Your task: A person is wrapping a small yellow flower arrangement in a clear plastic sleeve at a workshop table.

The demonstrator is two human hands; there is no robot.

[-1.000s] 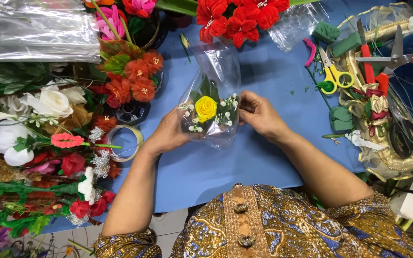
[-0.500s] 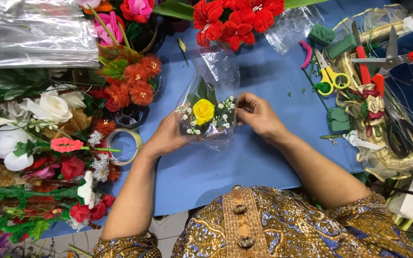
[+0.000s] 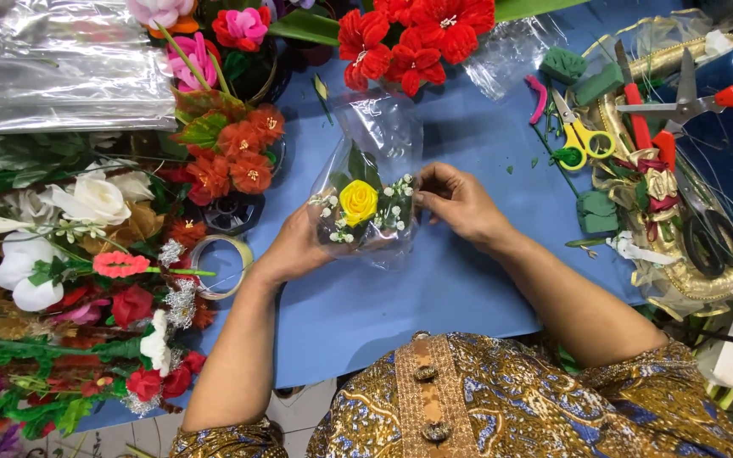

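a: head view, the only one. what do the hands have?

b: both are closed on the small posy [image 3: 360, 208], a yellow rose with tiny white sprigs and green leaves, inside a clear cellophane wrap [image 3: 381, 127]. the left hand [image 3: 294, 246] cups it from below and the side; the right hand [image 3: 456, 203] pinches the wrap's edge by the white sprigs. it is held just above the blue table [image 3: 468, 144], in the middle.

a: what could go wrong?

b: i judge the film is slick and springy. if the right pinch slackens, the wrap may spring open and the sprigs shift. squeeze too hard on the left and the rose petals or thin stems could crush.

a: anything near that matters?

b: the tape roll [image 3: 218, 254] lies just beside the left forearm, and orange flowers [image 3: 235, 157] crowd that side. a wide elbow move may knock them. the yellow scissors [image 3: 583, 136] are well apart to the right, so reaching over means a one-handed hold, and the wrap could slide.
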